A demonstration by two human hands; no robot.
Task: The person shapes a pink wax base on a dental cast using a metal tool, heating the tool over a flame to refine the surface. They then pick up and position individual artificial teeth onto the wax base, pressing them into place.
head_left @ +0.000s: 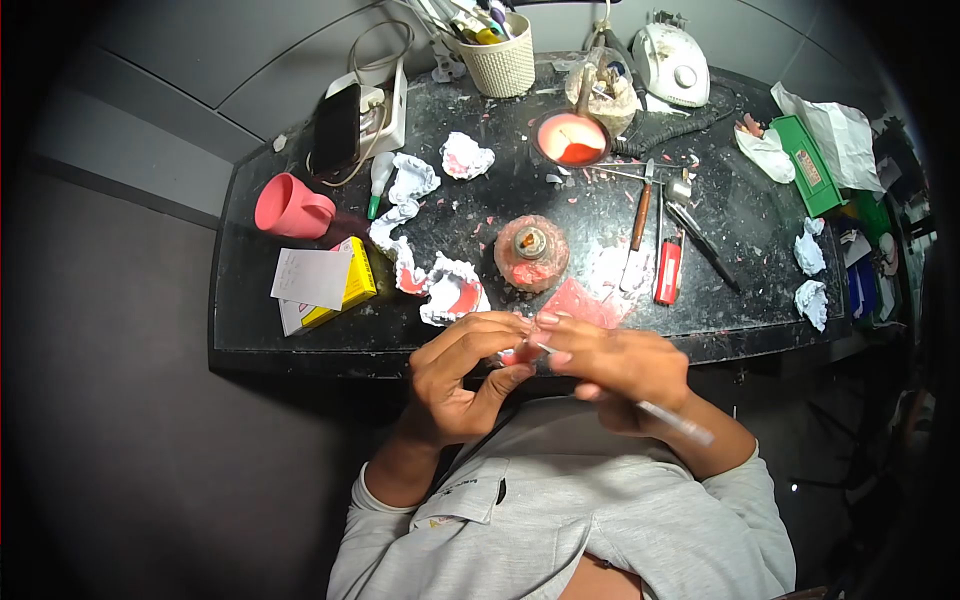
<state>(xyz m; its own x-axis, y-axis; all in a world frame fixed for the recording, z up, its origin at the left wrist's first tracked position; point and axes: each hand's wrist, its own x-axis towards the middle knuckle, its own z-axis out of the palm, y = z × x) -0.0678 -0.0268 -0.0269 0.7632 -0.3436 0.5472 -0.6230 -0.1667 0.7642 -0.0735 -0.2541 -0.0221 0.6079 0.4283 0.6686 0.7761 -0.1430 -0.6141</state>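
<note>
My left hand (455, 375) is closed on a small pink wax piece (512, 356), largely covered by the fingers. My right hand (625, 365) grips a slim metal carving tool (676, 423); its handle sticks out below the palm, blurred, and its tip meets the pink piece between the hands. Just beyond my fingers lies a pink wax sheet (580, 303). A spirit lamp (530, 255) coated in pink wax stands behind it. White plaster dental casts, one with pink wax on it (455, 290), are to the left of the lamp.
A pan of melted red wax (572, 138) is at the back. A wax knife (641, 215), a red lighter (669, 270) and other metal tools lie right. On the left are a pink mug (293, 207), a yellow box (358, 281) and a phone (337, 130).
</note>
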